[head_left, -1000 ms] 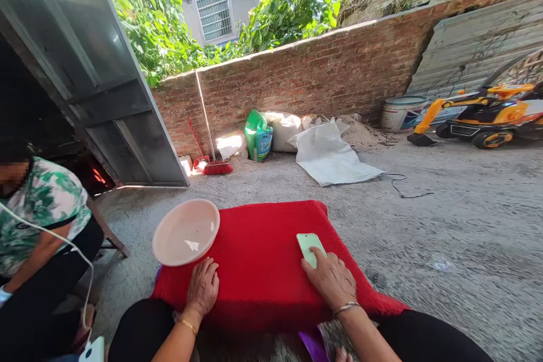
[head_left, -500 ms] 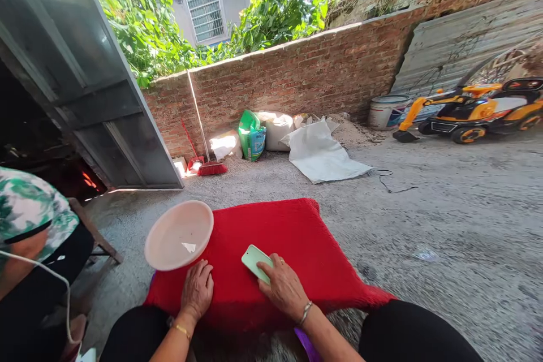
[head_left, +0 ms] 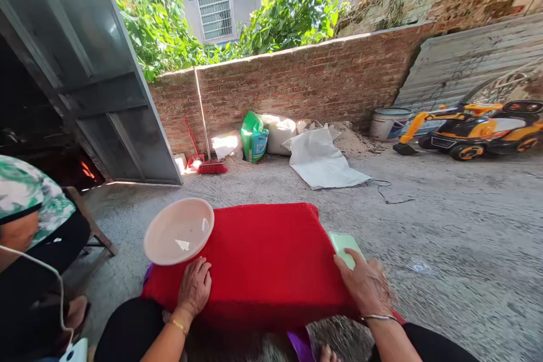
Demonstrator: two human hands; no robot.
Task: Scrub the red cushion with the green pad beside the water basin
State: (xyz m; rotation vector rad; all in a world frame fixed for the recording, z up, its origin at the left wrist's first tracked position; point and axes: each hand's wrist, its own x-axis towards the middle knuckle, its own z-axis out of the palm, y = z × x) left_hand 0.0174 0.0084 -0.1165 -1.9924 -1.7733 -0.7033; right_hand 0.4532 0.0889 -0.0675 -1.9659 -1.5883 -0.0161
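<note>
A red cloth [head_left: 271, 254] covers a low table in front of my knees. My left hand [head_left: 195, 285] lies palm down on its near left part, fingers resting on the fabric, just below a pale pink plastic basin [head_left: 169, 237]. The basin stands on the table's left end with bright reflections inside. At the table's right edge my right hand [head_left: 369, 287] grips a light green phone [head_left: 344, 243], thumb on the near side. The phone's far end points forward and left; its lower part is hidden by my fingers.
A person in a patterned shirt [head_left: 31, 195] sits at left beside a white cable [head_left: 59, 283]. The metal door [head_left: 114, 85] stands ajar. A red broom [head_left: 212, 167], sacks [head_left: 254, 138] and a toy excavator [head_left: 470, 133] line the brick wall [head_left: 297, 85].
My right hand has carried the phone rightward from the table's middle to its right edge. The left hand stays by the basin. The cloth's right corner looks less stretched toward my knee.
</note>
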